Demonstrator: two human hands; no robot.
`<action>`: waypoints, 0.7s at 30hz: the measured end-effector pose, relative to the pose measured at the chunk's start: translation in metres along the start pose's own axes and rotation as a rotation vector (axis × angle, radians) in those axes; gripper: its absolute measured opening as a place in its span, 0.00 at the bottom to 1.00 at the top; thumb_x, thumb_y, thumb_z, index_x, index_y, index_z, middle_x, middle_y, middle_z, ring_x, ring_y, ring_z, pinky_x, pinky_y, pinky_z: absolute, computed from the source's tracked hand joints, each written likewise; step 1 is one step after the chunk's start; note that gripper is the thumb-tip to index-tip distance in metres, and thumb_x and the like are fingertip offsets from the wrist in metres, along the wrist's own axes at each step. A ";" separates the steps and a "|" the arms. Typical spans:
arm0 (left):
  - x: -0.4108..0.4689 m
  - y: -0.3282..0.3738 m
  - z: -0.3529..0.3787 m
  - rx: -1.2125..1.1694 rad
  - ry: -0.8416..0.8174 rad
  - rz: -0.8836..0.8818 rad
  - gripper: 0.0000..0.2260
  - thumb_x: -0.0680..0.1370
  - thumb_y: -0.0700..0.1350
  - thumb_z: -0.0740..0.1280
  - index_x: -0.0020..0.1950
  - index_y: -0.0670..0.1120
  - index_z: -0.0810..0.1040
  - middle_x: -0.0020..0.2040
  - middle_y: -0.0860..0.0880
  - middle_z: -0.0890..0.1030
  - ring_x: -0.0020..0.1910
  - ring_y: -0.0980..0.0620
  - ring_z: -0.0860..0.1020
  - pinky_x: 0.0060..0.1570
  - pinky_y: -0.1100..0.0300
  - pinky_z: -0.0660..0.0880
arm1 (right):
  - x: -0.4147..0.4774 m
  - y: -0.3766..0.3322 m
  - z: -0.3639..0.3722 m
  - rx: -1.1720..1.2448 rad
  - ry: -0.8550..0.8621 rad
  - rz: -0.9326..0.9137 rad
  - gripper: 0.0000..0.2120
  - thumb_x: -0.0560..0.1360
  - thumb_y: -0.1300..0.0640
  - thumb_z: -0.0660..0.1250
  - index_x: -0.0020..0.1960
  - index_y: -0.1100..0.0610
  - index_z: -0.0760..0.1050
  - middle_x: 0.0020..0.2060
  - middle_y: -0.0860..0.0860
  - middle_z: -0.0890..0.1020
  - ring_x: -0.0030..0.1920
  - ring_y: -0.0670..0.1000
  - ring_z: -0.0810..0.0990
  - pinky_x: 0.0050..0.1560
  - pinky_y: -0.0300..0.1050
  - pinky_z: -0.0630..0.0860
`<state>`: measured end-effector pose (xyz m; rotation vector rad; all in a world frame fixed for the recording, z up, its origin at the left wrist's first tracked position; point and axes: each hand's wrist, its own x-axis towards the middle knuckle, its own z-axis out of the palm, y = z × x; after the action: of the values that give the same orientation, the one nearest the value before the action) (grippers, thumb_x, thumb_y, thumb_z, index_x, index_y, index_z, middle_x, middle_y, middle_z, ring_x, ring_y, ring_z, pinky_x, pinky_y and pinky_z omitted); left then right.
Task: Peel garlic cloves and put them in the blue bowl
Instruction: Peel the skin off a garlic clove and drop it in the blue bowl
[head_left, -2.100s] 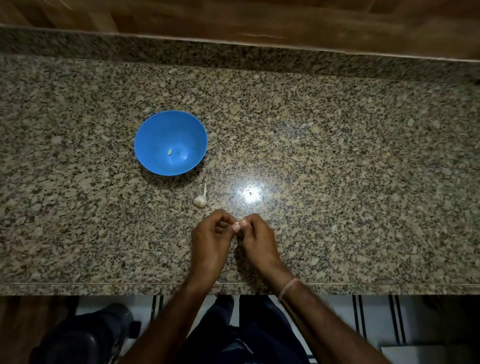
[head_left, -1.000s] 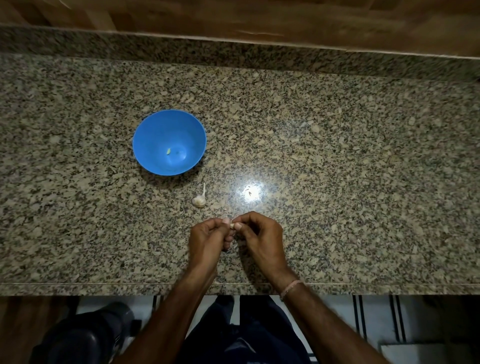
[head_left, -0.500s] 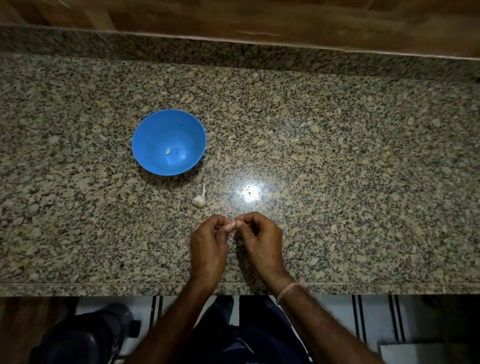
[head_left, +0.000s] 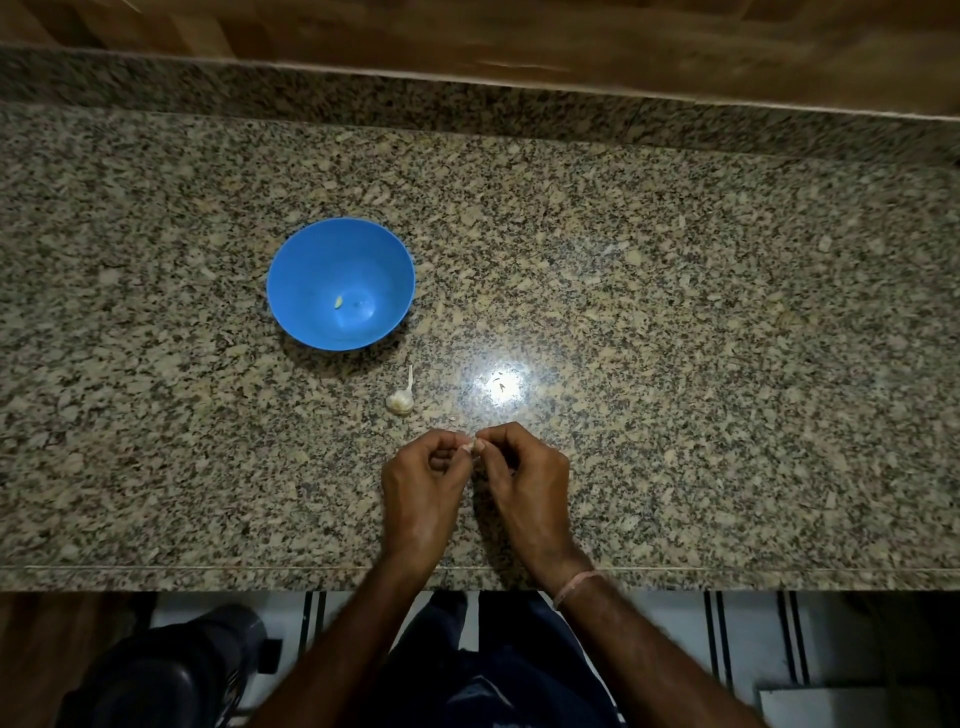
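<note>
A small pale garlic clove (head_left: 470, 446) is pinched between the fingertips of my left hand (head_left: 423, 488) and my right hand (head_left: 524, 480), low over the granite counter near its front edge. Most of the clove is hidden by the fingers. The blue bowl (head_left: 291, 280) stands on the counter up and to the left of my hands, with one small peeled clove (head_left: 338, 302) on its bottom. Between the bowl and my hands lies the rest of the garlic bulb (head_left: 400, 400), with its thin stem pointing away from me.
The speckled granite counter (head_left: 675, 338) runs across the view, backed by a granite ledge and a wooden wall. A bright light reflection (head_left: 503, 385) glares just beyond my hands. A few skin scraps lie near the bulb. Below the counter edge are my legs and a dark object.
My hands have stayed in the same spot, with the fingertips shifting slightly around the clove. The bowl and bulb have not moved.
</note>
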<state>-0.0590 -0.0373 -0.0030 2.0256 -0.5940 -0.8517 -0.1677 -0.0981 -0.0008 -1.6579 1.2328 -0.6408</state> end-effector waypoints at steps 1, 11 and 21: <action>0.000 0.001 0.000 -0.006 0.005 -0.009 0.02 0.78 0.45 0.73 0.50 0.51 0.86 0.39 0.56 0.85 0.39 0.61 0.83 0.40 0.58 0.83 | 0.000 0.001 0.000 -0.014 -0.001 -0.016 0.03 0.81 0.59 0.71 0.50 0.55 0.84 0.40 0.43 0.85 0.40 0.46 0.84 0.42 0.51 0.82; 0.004 -0.002 0.000 -0.037 -0.001 -0.097 0.03 0.79 0.47 0.72 0.46 0.51 0.85 0.37 0.54 0.85 0.37 0.60 0.82 0.38 0.61 0.78 | 0.006 -0.001 -0.003 0.435 -0.127 0.342 0.05 0.79 0.67 0.70 0.50 0.60 0.84 0.46 0.54 0.88 0.50 0.52 0.87 0.50 0.44 0.83; 0.000 0.001 -0.002 -0.097 -0.084 -0.066 0.05 0.77 0.54 0.75 0.48 0.54 0.84 0.41 0.55 0.87 0.42 0.56 0.86 0.45 0.53 0.83 | 0.008 0.003 -0.005 0.570 -0.108 0.435 0.04 0.79 0.67 0.71 0.52 0.63 0.84 0.47 0.60 0.87 0.52 0.60 0.87 0.55 0.52 0.84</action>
<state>-0.0578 -0.0372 -0.0012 1.9384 -0.5245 -0.9905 -0.1700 -0.1075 -0.0022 -0.9063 1.1462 -0.5524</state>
